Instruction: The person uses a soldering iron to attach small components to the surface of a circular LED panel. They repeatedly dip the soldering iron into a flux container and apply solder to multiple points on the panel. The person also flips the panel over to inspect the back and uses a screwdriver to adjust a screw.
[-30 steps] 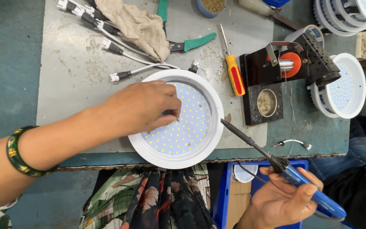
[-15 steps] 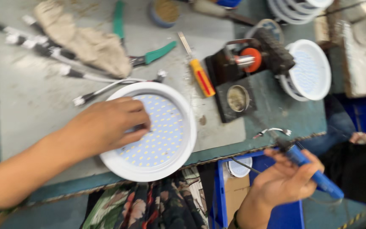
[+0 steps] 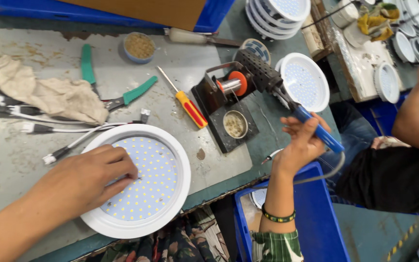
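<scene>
Left hand lies flat, fingers together, pressing the round white LED panel light at the bench's near edge. Panel looks light, stiff, with a fragile diode face; best held by the smooth white rim. Right hand wrapped around a blue-handled soldering iron, tip toward the iron stand. Blue bin below holds a white fixture. Small tin on the stand base holds yellowish flux, likely. Farther back, blue cup of brownish grains.
</scene>
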